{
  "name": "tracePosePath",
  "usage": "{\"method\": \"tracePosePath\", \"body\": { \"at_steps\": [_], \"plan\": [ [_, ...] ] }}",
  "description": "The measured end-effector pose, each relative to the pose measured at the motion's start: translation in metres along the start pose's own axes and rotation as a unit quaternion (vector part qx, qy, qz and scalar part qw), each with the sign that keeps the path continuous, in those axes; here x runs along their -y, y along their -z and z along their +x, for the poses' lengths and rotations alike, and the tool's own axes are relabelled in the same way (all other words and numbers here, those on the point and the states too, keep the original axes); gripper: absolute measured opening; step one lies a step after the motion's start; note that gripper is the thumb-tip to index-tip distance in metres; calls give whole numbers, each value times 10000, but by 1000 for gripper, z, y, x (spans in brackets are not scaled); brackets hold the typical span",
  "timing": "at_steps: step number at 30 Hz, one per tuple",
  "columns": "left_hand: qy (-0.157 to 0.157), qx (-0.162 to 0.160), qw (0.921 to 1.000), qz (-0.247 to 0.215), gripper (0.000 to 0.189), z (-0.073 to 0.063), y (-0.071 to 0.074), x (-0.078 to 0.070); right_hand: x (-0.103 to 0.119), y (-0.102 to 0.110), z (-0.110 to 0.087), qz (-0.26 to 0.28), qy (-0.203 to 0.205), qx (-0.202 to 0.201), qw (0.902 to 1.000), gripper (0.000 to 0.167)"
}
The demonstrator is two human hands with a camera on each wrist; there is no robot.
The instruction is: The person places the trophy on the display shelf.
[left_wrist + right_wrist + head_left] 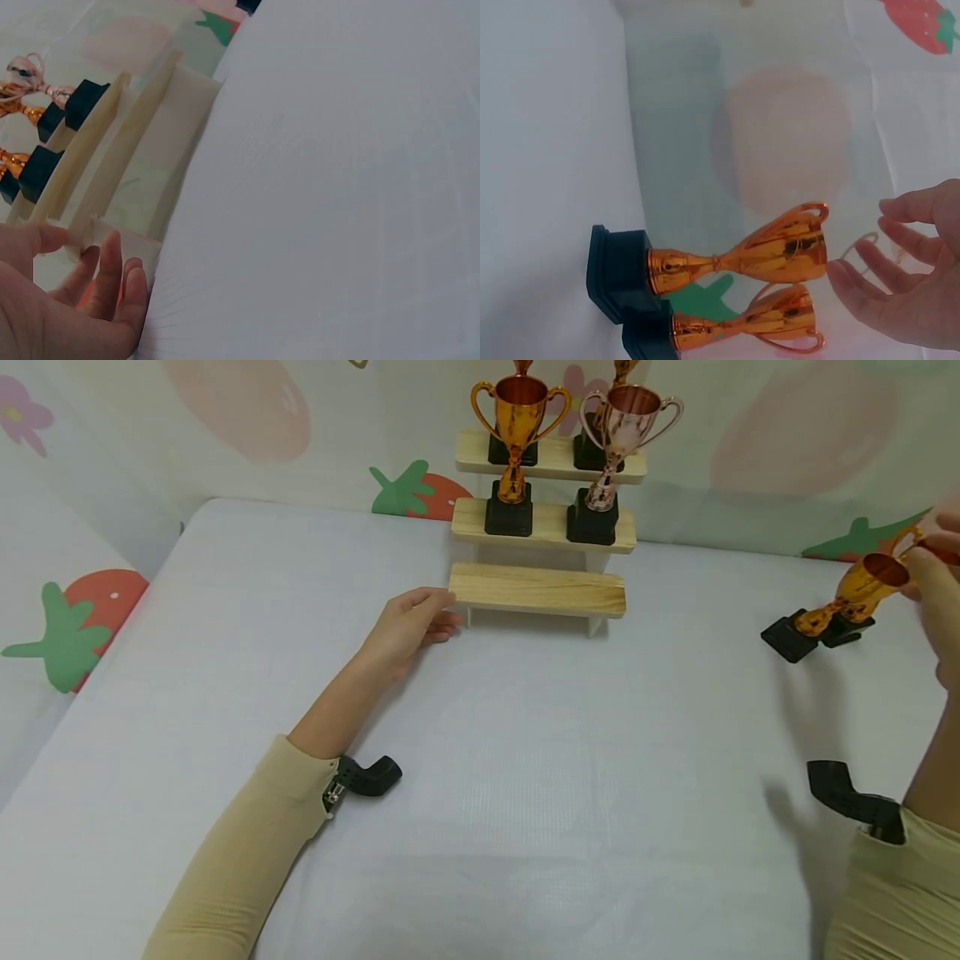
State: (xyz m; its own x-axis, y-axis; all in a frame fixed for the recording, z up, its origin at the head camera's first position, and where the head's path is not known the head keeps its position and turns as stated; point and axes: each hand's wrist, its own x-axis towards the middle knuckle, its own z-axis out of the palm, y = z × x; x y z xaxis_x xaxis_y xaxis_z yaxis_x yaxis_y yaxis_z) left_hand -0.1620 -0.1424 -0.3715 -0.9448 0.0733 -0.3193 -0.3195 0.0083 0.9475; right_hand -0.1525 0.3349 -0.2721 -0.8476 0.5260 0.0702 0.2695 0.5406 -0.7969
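My left hand (411,625) is at the left end of a tiered wooden display stand (536,590). In the left wrist view, its thumb lies on top of the lowest shelf (124,154) and a finger is under it, pinching the end. Off to the right, my right hand (941,585) is beside two gold trophy cups with black bases. In the right wrist view, the nearer trophy (776,251) and the second trophy (780,311) stand on the table, and the right hand (911,270) has parted fingers near the rims. A thin pinkish handle (870,251) shows behind those fingers.
On the middle shelf stand a gold trophy (517,422) and a rose-gold trophy (626,427). More trophies are on the tier behind, partly hidden. A white cloth covers the table (525,760), with a strawberry-print curtain (360,427) along the back.
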Motion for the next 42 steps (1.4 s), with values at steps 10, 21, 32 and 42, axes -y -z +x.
{"method": "tracePosePath", "body": {
  "at_steps": [10, 21, 32, 42],
  "plan": [
    [3, 8, 10000, 37, 41, -1, 0, -1, -9, 1, 7, -243, -214, 126, 9994, 48],
    [-1, -5, 10000, 30, 41, -1, 0, -1, -23, 3, 10, 52, 179, 386, 9991, 51],
    [-18, 8, 10000, 48, 42, -1, 0, -1, -24, 0, 8, 186, 26, 379, 9991, 61],
    [10, -7, 10000, 28, 42, -2, 0, -1, -20, -4, 9, -217, -246, 551, 9979, 68]
  ]
}}
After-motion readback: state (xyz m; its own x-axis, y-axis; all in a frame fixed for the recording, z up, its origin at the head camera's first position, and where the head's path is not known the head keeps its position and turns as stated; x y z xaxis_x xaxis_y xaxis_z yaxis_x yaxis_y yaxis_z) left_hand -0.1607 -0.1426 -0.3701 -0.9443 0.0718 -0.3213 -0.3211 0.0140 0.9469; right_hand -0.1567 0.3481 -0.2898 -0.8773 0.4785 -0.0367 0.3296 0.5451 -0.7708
